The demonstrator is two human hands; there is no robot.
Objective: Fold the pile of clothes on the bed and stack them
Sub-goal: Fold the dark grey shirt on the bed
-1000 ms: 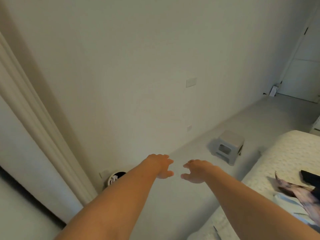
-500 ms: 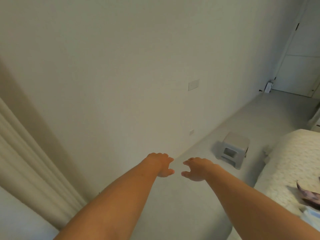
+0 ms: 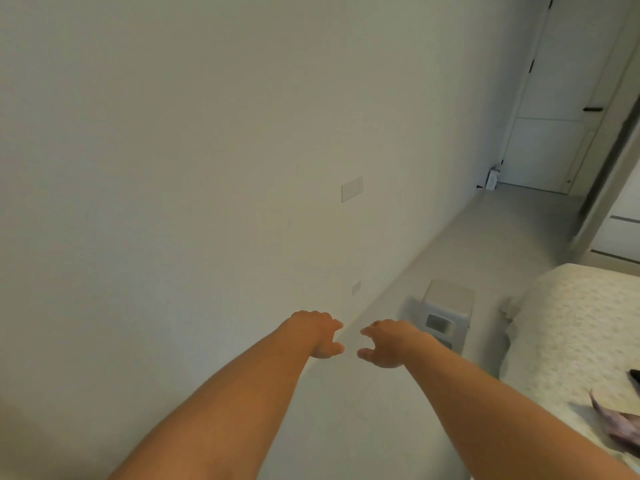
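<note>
Both my arms stretch out forward over the floor, away from the bed. My left hand and my right hand hang side by side with loosely curled fingers and hold nothing. The bed with a cream textured cover lies at the right edge. Only a corner of a pinkish patterned garment and a sliver of a dark garment show on the bed at the far right; the remainder of the pile is out of frame.
A plain white wall fills the left and centre. A small grey step stool stands on the floor between the wall and the bed. A white door closes the corridor at the back right.
The view has swung up and to the right: the curtain at the left has left the frame and the door has come into view. Less of the clothes shows. Both hands stay empty.
</note>
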